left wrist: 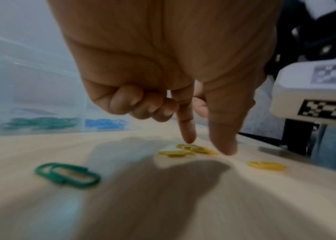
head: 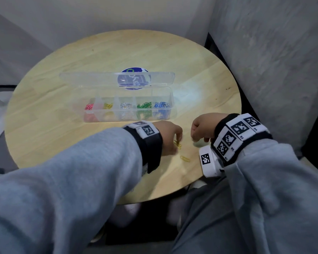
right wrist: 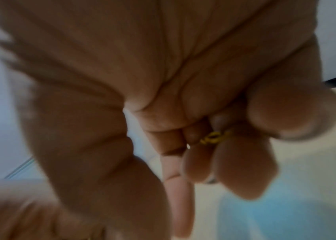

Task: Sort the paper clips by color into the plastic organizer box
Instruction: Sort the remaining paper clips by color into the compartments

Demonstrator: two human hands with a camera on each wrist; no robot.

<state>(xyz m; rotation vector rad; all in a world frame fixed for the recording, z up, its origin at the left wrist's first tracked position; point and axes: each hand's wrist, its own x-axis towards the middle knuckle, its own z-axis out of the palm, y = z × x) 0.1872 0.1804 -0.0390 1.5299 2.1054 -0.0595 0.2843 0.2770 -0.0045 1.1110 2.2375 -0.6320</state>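
Observation:
The clear organizer box (head: 92, 116) stands open mid-table, holding pink, yellow, white, green and blue clips in separate compartments. My left hand (head: 179, 139) reaches down in front of it. In the left wrist view its index fingertip (left wrist: 187, 138) touches a small cluster of yellow paper clips (left wrist: 187, 150) and the thumb tip rests on the table beside them; the other fingers are curled. Another yellow clip (left wrist: 265, 165) lies to the right, and a green clip (left wrist: 66, 174) to the left. My right hand (head: 198, 138) is curled, gripping yellow clips (right wrist: 214, 138) against the palm.
The round wooden table (head: 44, 110) ends just behind my wrists. The box's lid (head: 92, 78) lies open at the back, over a blue sticker (head: 134, 70). A grey wall (head: 273, 61) stands close on the right. The right wrist's white camera block (left wrist: 315, 91) hangs near the loose clips.

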